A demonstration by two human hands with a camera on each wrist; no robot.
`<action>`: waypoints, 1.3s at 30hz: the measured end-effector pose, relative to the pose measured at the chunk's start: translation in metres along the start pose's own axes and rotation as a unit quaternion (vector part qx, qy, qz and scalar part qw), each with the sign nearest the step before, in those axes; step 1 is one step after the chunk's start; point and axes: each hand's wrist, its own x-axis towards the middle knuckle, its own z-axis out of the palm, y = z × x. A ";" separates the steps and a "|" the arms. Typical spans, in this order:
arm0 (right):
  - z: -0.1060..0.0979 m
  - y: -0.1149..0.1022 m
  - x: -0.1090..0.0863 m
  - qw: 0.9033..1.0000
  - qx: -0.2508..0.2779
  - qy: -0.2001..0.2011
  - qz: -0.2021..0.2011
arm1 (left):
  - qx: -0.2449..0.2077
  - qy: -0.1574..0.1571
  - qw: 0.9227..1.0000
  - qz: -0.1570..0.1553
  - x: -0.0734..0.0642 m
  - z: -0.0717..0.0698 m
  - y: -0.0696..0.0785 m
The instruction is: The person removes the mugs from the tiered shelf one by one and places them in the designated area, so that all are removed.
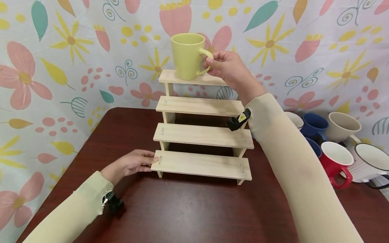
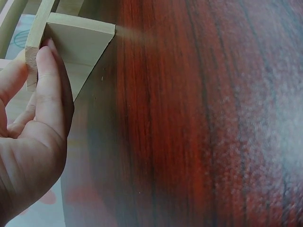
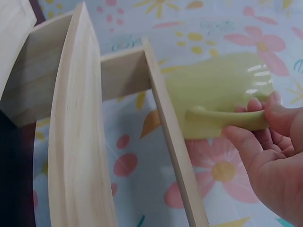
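A yellow-green mug [image 1: 187, 57] is upright at the left part of the top board of a stepped wooden shelf [image 1: 202, 135]. My right hand [image 1: 226, 67] grips the mug's handle, thumb and fingers round it; the right wrist view shows the mug [image 3: 218, 85] at the top board, with the right hand [image 3: 274, 146] on its handle. Low on the left, my left hand [image 1: 136, 162] pinches the end of the lowest board, thumb on top. In the left wrist view the left hand [image 2: 38, 118] has the board's end [image 2: 32, 59] between thumb and fingers.
To the right on the dark wooden table [image 1: 188, 209] stand several mugs, among them a red mug [image 1: 335, 160], a blue mug [image 1: 314, 125], a beige mug [image 1: 341, 126] and a white mug with a dark rim [image 1: 370, 162]. A floral cloth [image 1: 100, 40] hangs behind.
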 end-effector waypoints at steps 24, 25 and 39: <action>-0.001 0.006 -0.047 0.996 0.077 0.020 -0.047 | -0.004 0.000 1.000 0.003 0.004 0.000 0.002; -0.003 0.006 -0.051 0.995 0.083 0.018 -0.051 | -0.003 0.000 1.000 0.003 0.004 0.000 0.001; -0.035 0.010 -0.094 0.990 0.103 0.004 -0.094 | -0.003 -0.002 1.000 0.004 0.005 -0.001 0.002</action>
